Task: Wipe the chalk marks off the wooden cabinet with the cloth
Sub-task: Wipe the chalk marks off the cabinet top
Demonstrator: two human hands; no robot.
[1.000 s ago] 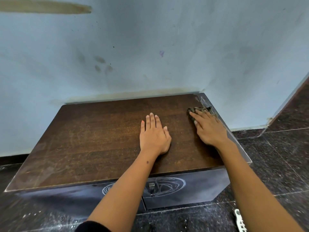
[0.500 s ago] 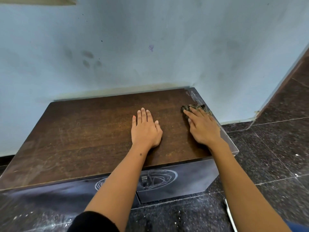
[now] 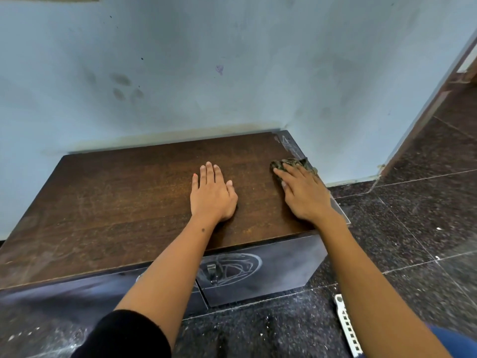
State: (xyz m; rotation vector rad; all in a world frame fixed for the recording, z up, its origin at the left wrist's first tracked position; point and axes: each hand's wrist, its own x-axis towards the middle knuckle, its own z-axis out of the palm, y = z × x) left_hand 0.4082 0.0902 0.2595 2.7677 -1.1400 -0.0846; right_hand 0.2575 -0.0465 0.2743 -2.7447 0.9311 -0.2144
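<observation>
One cloth, dark and crumpled, lies at the wooden cabinet top's right edge, under the right hand, whose straight fingers press it flat. The left hand, at nine o'clock from it, rests flat, fingers straight. Chalk marks show at twelve o'clock from the cloth.

Dark brown wood grain on the cabinet top, with whitish chalk scribbles at its far right corner and a white chalk oval drawing on the black drawer front. Mottled olive-and-black cloth, pale blue wall, speckled black floor tiles, black sleeve.
</observation>
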